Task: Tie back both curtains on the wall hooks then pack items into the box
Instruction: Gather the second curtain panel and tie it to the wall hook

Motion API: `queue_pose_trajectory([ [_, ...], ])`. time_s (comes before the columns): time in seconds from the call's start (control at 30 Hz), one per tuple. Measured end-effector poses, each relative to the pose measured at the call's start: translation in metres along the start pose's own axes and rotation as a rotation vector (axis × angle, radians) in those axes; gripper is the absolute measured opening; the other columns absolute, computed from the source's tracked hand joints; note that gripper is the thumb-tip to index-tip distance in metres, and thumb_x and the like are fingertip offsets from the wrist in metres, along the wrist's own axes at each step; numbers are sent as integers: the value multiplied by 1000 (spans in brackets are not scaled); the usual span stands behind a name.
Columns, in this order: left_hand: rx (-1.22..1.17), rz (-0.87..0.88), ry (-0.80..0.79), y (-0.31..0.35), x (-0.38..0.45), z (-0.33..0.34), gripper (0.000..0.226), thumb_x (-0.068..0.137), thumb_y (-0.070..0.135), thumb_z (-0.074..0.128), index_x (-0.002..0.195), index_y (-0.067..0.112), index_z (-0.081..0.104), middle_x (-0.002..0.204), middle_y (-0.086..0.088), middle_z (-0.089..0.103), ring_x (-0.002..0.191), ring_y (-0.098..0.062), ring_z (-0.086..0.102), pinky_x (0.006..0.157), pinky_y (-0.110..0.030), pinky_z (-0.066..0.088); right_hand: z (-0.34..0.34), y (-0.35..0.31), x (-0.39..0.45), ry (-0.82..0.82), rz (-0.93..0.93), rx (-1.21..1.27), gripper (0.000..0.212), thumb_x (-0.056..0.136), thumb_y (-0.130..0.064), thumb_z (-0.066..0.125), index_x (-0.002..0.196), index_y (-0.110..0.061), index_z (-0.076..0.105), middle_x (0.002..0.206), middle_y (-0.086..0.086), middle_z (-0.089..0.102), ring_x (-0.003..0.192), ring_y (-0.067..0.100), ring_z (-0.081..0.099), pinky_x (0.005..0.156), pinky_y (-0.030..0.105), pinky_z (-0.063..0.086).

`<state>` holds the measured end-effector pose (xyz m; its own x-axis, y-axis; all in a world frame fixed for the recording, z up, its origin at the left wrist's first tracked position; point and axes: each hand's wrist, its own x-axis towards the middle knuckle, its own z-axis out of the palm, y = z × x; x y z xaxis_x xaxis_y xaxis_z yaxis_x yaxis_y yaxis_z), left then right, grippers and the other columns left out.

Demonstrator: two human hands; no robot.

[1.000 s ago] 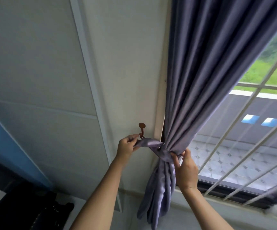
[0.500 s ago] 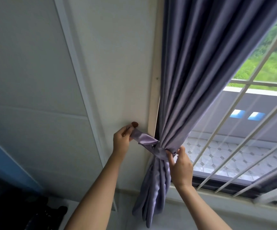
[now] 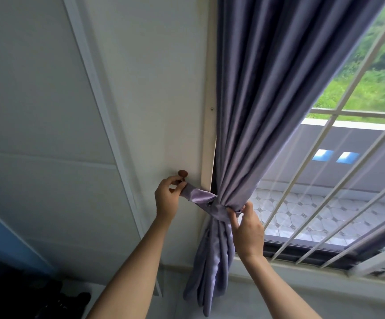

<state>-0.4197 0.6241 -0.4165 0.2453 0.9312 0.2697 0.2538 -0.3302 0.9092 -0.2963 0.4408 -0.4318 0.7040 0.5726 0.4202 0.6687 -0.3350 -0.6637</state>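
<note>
Pale wall panels (image 3: 48, 111) fill the left of the frame. At centre, the left hand (image 3: 167, 199) pinches the end of the purple tie-back (image 3: 198, 196) just below the brown wall hook (image 3: 182, 173). That band wraps the gathered purple curtain (image 3: 267, 100), right of centre. Beside it, the right hand (image 3: 248, 229) grips the band where it circles the curtain. White window bars (image 3: 325, 180) cross the right side.

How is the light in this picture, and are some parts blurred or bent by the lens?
Head view: daylight enters through the window, so the curtain shows a soft sheen; the lower left corner is very dark; the greenery outside is smeared; the wall trim leans from wide-angle distortion; both hands look fairly sharp.
</note>
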Motion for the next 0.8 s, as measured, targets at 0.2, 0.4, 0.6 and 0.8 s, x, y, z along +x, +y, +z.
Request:
queue_pose_trajectory([
  [0.2,60,-2,-1,-2,-8,3,17,82,19,72,97,12,71,94,-1,68,77,-10,61,67,-10,45,2,0,-1,4,22,2,26,91,-28,62,97,-22,38,75,0,53,64,25,49,54,32,33],
  [0.4,252,157,76,-3,-15,4,17,84,16,70,100,9,73,99,-6,64,85,-19,62,69,-26,48,1,-3,-4,14,36,51,21,91,-27,61,94,-24,41,79,-10,46,67,14,42,59,28,30],
  [0.6,256,181,73,2,-16,0,16,85,12,69,99,6,73,90,-6,72,81,-21,66,68,-23,44,2,-5,-5,21,52,54,18,91,-28,61,95,-20,45,80,-9,47,69,14,43,60,28,31],
  [0.8,388,226,-16,4,-9,2,15,81,10,71,95,5,72,92,-9,59,77,-21,61,67,-20,39,3,-2,-4,18,46,59,17,92,-27,60,96,-18,46,83,-9,47,71,12,43,62,26,31],
])
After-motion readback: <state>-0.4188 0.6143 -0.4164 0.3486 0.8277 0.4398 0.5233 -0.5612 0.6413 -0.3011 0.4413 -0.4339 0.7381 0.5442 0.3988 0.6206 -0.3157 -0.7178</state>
